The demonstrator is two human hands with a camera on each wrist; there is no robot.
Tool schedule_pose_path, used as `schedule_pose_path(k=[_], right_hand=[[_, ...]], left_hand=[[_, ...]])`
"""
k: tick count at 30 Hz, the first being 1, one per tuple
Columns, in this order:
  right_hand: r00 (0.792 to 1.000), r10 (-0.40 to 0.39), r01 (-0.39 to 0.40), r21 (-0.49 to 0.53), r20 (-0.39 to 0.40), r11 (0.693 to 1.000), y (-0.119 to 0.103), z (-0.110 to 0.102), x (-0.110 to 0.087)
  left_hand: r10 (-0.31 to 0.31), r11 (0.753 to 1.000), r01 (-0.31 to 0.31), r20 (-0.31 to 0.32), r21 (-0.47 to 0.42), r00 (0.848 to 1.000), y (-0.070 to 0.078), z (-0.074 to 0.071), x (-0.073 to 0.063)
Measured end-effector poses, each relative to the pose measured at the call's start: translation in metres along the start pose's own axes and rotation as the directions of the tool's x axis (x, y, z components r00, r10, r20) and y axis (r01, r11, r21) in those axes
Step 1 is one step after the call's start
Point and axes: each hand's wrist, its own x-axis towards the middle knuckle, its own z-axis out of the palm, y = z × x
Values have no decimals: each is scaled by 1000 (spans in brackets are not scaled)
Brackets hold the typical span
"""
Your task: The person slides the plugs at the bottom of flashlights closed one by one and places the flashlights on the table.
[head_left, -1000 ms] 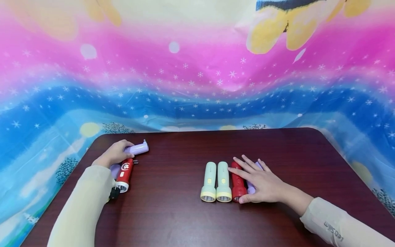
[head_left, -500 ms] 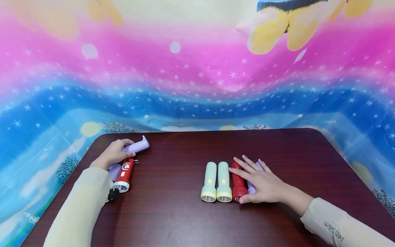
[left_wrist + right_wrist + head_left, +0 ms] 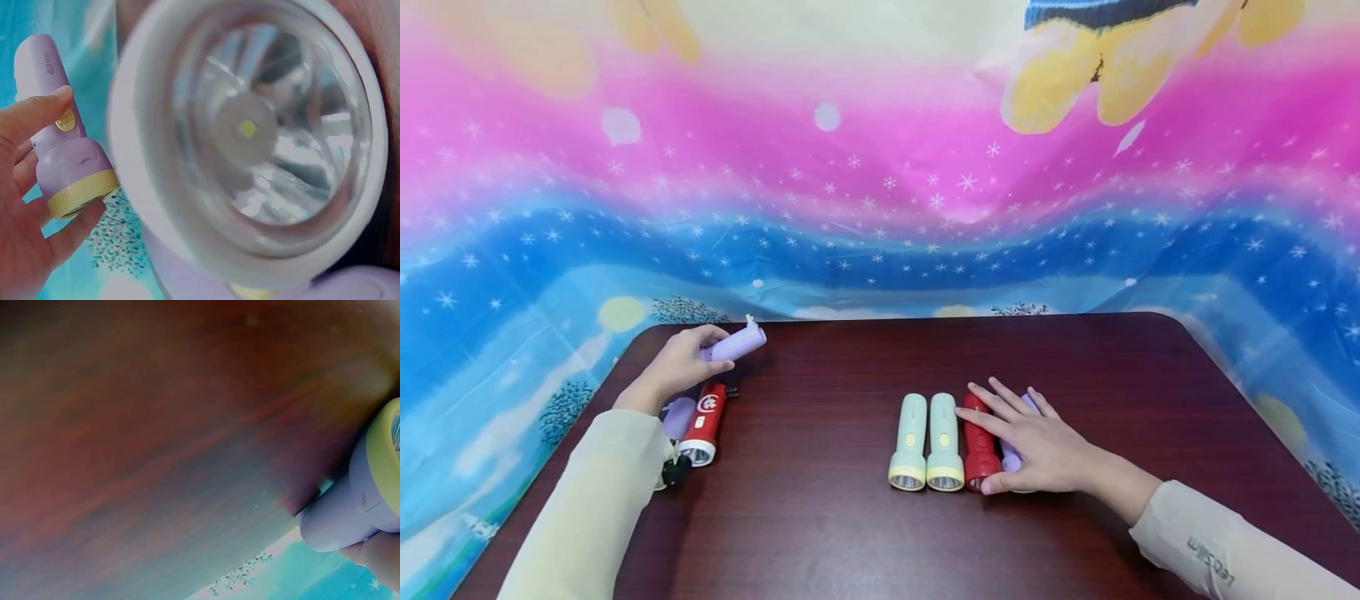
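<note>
My left hand [image 3: 683, 358] grips a purple flashlight [image 3: 741, 342] at the far left, raised over the table with a small plug sticking up at its tail end. The left wrist view shows my thumb by the yellow switch of this flashlight [image 3: 44, 69]. Below that hand lies a red flashlight [image 3: 706, 425] with a white head and prongs, beside another purple flashlight [image 3: 678, 418]. My right hand [image 3: 1041, 446] rests with fingers spread over a dark red flashlight [image 3: 978, 450] and a purple flashlight [image 3: 1011, 457], partly covering both.
Two pale green flashlights [image 3: 908, 442] with yellow rims lie side by side, left of the dark red one. The dark wooden table [image 3: 820, 533] ends at a patterned cloth backdrop [image 3: 880, 183]. A black object [image 3: 676, 469] shows at the left cuff.
My left hand has lifted the purple flashlight higher, with its tail end tilting up, and drawn slightly away from the red flashlight. The right hand keeps its place.
</note>
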Motion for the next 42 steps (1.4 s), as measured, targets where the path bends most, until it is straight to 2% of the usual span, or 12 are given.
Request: schedule_pose_path(k=[9, 20, 31, 42], right_hand=[[1000, 4, -4, 2, 7, 1000, -1, -1, 0], [1000, 8, -8, -1, 11, 1000, 0, 0, 1], [1000, 6, -6, -6, 9, 1000, 0, -1, 1], [1000, 18, -18, 35, 21, 999, -1, -1, 0]], left_hand=[[51, 998, -52, -39, -27, 998, 19, -2, -1], [52, 996, -53, -19, -74, 998, 38, 1, -4], [72, 989, -75, -28, -128, 997, 55, 13, -11], [68, 981, -82, -82, -178, 994, 74, 33, -22]])
